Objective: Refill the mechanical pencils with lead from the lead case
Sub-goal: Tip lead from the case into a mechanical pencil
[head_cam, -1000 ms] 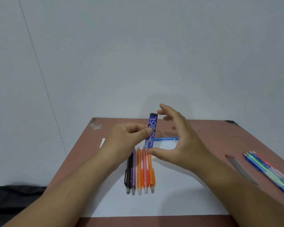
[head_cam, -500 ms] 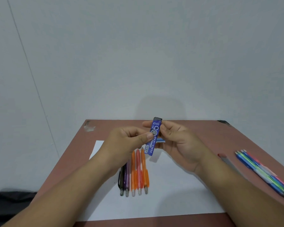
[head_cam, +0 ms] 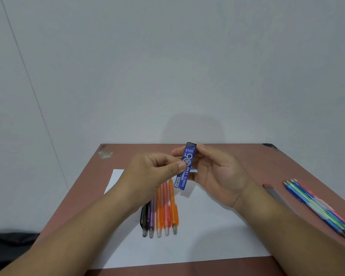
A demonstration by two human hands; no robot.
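Note:
A blue lead case (head_cam: 184, 177) marked "PENCIL LEAD" stands nearly upright above the table. My left hand (head_cam: 149, 176) pinches its middle between thumb and fingers. My right hand (head_cam: 217, 172) holds its upper end from behind, fingertips at the dark cap. Below my hands, several mechanical pencils (head_cam: 160, 212) lie side by side on a white sheet (head_cam: 207, 236): black, purple, and three orange ones, tips toward me.
A second bunch of blue, green and pink pencils (head_cam: 319, 206) lies at the table's right edge, with a grey pencil (head_cam: 275, 194) beside it. The brown table (head_cam: 277, 166) meets a plain wall. A dark object (head_cam: 6, 248) sits low at the left.
My right hand has come in from an open pose beside the case and taken hold of its upper end. The case has tilted slightly. The view has shifted down a little.

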